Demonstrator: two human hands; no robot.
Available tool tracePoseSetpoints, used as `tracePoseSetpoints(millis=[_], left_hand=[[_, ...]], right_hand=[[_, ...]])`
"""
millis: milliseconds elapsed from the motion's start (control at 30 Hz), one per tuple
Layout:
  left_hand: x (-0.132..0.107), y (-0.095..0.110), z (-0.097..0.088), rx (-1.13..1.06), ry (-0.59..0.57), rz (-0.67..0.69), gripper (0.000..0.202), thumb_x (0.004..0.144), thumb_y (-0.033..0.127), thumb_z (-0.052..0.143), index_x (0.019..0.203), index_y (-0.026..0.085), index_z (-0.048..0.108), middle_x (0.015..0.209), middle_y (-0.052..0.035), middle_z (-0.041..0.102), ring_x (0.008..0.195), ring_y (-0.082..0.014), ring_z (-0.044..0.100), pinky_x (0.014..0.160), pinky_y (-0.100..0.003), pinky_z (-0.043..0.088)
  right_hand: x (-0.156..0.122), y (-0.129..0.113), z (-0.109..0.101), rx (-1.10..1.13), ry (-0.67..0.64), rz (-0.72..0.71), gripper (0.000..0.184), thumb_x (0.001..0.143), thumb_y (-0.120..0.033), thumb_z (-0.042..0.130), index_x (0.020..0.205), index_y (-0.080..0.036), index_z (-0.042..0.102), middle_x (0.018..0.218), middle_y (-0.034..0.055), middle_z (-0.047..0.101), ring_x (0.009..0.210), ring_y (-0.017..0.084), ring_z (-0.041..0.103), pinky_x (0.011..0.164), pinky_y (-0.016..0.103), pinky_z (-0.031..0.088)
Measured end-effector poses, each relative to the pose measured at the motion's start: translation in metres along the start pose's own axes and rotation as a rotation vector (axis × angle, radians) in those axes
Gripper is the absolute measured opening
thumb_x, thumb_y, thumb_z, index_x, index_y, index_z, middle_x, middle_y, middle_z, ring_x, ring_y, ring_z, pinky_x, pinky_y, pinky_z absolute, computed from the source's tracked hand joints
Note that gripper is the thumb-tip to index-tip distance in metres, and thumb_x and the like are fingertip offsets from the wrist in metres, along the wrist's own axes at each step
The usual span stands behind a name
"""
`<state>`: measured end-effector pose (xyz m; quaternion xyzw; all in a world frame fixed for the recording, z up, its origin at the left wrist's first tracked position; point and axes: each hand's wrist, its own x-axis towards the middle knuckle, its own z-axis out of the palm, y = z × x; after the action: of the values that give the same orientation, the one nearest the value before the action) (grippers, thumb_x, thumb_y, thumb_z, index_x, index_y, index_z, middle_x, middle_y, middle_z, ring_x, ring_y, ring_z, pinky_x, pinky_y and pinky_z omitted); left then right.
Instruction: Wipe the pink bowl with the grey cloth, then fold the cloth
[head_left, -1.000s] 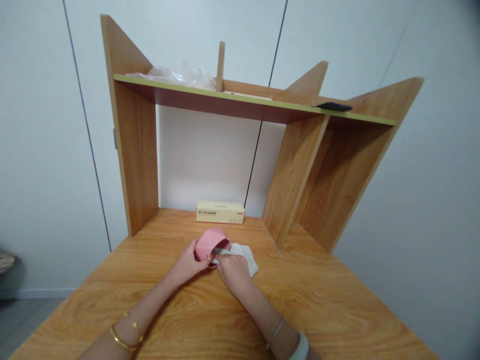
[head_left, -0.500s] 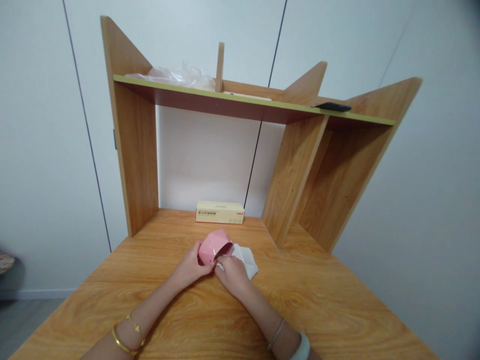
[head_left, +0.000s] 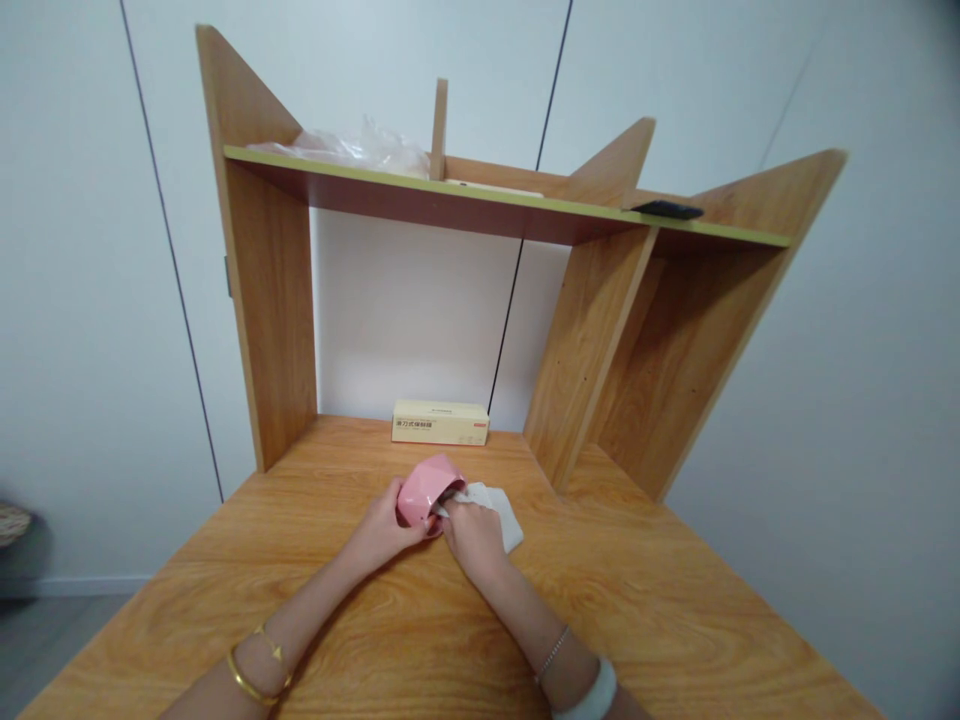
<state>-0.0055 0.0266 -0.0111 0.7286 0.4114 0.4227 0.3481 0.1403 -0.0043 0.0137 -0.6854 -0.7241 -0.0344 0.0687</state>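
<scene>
A glossy pink faceted cup-like container point(head_left: 429, 486) is tipped on its side above the desk, its dark opening facing right. My left hand point(head_left: 390, 527) is closed around its left side, thumb along the lower edge. At the opening, my right hand point(head_left: 474, 532) pinches a white cloth point(head_left: 507, 518), and its fingertips reach just inside the rim. Part of the cloth goes into the opening, while the rest hangs out to the right behind my hand. The container's inside is mostly hidden.
A cream cardboard box point(head_left: 439, 424) with printed lettering stands at the back of the wooden desk point(head_left: 637, 610). Above it runs a shelf unit point(head_left: 274, 320) holding a clear plastic bag point(head_left: 360, 150) and a flat black object point(head_left: 667, 210). Upright panels border the desk's back.
My right hand has shifted slightly right and up, its fingers now at the container's opening with the cloth. The cloth's loose end has moved a little right. My left hand holds nearly still.
</scene>
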Motion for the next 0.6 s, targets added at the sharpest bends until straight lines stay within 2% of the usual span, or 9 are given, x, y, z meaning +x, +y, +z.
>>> tracePoseSetpoints(millis=[200,300,467,600], left_hand=[[0.001,-0.004,-0.003,0.006,0.001,0.015,0.043,0.065,0.036,0.063,0.098,0.013,0.047,0.089,-0.0072,0.063,0.077,-0.0183,0.06,0.069,-0.029,0.049],[0.004,-0.009,-0.003,-0.022,0.018,-0.008,0.042,0.065,0.036,0.063,0.097,0.012,0.048,0.089,-0.0082,0.063,0.077,-0.0185,0.059,0.068,-0.029,0.049],[0.008,-0.012,-0.004,-0.118,0.019,-0.065,0.054,0.064,0.038,0.066,0.107,0.011,0.047,0.099,-0.0109,0.062,0.086,-0.0204,0.06,0.075,-0.031,0.049],[0.008,-0.011,-0.005,-0.167,-0.006,-0.04,0.059,0.063,0.04,0.067,0.11,0.01,0.047,0.103,-0.0124,0.062,0.091,-0.022,0.059,0.079,-0.032,0.048]], right_hand=[[-0.006,-0.004,0.004,0.217,-0.042,-0.132,0.027,0.085,-0.028,0.04,0.1,-0.027,0.063,0.095,0.004,0.068,0.089,0.018,0.061,0.069,0.023,0.04],[-0.004,-0.001,-0.001,0.143,-0.012,-0.111,0.026,0.085,-0.028,0.042,0.101,-0.028,0.063,0.092,0.0046,0.068,0.086,0.019,0.062,0.067,0.024,0.04],[0.0,0.003,-0.009,-0.065,0.072,-0.004,0.029,0.087,-0.02,0.035,0.094,-0.02,0.063,0.086,0.0108,0.067,0.075,0.02,0.063,0.063,0.027,0.039],[-0.003,0.001,-0.005,-0.033,0.05,-0.059,0.026,0.086,-0.019,0.038,0.094,-0.018,0.063,0.087,0.0108,0.067,0.076,0.021,0.063,0.062,0.027,0.039]])
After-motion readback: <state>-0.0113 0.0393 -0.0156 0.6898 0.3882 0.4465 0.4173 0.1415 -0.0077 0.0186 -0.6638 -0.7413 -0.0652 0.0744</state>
